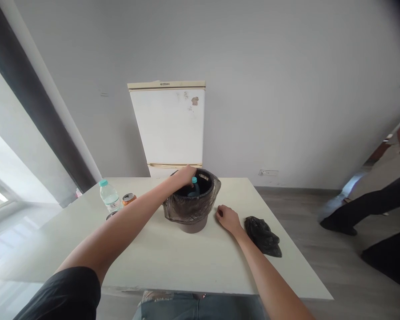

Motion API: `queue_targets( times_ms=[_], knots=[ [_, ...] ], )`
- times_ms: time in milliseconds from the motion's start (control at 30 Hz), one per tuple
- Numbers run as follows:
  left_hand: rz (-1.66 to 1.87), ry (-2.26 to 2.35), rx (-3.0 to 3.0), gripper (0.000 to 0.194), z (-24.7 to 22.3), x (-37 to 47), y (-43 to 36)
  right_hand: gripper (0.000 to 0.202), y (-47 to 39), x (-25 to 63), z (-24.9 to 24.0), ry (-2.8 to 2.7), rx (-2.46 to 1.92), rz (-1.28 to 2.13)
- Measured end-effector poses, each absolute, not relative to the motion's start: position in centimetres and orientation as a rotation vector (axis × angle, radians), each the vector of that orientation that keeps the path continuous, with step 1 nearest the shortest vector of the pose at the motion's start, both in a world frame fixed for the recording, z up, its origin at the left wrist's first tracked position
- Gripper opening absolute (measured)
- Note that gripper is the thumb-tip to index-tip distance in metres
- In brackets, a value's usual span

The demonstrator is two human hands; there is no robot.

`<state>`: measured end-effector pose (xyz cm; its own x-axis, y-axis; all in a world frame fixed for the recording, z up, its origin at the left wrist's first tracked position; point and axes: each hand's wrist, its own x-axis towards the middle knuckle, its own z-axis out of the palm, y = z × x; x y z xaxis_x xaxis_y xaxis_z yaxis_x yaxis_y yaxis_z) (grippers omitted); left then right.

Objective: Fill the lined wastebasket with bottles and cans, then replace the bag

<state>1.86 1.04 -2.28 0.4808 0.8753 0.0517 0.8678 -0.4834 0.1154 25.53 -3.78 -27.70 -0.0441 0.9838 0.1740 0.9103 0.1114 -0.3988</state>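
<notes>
Pale surface (173, 262), centre frame: bin (192, 227) holds the teal-capped bottle (195, 188). Your left hand (186, 174) dips in, fingers partly hidden, can't tell hold; right hand (229, 219) fingers curled, nothing visible held. Probably light, smooth, squeezable; take its neck.

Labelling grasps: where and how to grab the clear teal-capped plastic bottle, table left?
Probably round the upper body of the clear plastic bottle, below its cap, from its left: it stands upright, and an orange metal can sits close on its right.
</notes>
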Motion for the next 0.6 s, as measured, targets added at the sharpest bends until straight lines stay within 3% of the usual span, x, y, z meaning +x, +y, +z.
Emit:
queue_targets(
  times_ms=[200,433,600],
  knots=[
    [0.172,1.583,2.613,0.042,-2.6,1.5,1.8,0.013,-3.7,25.5,-27.7,-1.998,-1.842,0.258],
    [0.248,1.639,2.566,0.037,-1.9,1.6,0.6,0.012,-3.7,25.5,-27.7,-1.995,-1.838,0.258],
    [0.645,1.641,2.456,0.023,2.9,-3.1,-1.4,0.013,-3.6,25.5,-27.9,-2.003,-1.832,0.261]
  ],
)
